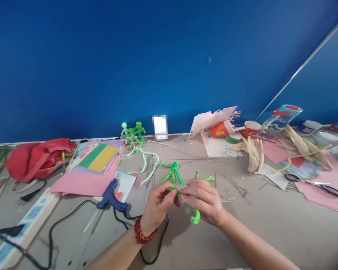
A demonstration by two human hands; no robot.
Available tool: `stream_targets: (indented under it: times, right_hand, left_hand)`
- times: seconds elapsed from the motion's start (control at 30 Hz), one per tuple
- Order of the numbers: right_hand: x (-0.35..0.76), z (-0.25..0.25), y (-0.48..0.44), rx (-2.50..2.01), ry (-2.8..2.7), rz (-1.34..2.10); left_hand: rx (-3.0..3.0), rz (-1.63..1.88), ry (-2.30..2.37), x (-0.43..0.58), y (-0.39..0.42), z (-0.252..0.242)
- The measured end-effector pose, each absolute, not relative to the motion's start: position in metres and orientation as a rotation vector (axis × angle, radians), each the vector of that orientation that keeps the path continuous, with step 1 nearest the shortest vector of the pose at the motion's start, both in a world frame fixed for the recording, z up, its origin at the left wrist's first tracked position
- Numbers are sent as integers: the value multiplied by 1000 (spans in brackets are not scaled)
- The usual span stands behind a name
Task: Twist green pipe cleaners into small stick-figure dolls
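Observation:
A bright green fuzzy figure (173, 171) with a round head and long limbs lies just beyond my fingertips. My left hand (161, 201), with a red bead bracelet at its wrist, pinches a green fuzzy stem near the middle. Close beside it on the right, my right hand (203, 198) has its fingers closed on the same green piece. A curled light green end (195, 216) hangs below my right hand, and other green ends stick out above it. Where the pieces join is hidden by my fingers.
A blue glue gun (112, 198) with a black cord lies left of my hands, near a white power strip (25, 228). Small green figures (133, 133) and a phone (160, 127) stand by the blue wall. Scissors (315, 183), husks and thin wires lie right.

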State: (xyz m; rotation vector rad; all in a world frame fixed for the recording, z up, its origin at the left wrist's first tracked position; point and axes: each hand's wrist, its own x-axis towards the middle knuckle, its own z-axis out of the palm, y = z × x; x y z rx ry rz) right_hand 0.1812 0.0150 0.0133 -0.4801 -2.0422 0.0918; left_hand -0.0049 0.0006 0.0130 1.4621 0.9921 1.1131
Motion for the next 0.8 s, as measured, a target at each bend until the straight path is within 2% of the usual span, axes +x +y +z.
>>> stream_targets:
  times: [0.27,0.53,0.8]
  right_hand:
    - [171,10,6,-705,-1674,836]
    - [170,9,4,-690,-1710,742]
    - [171,11,6,-904,-1620,964]
  left_hand:
    - [1810,1218,965,-6,-5,13]
    - [1507,1204,967,-4,-5,5]
    - [1583,1327,937,-3,0,3]
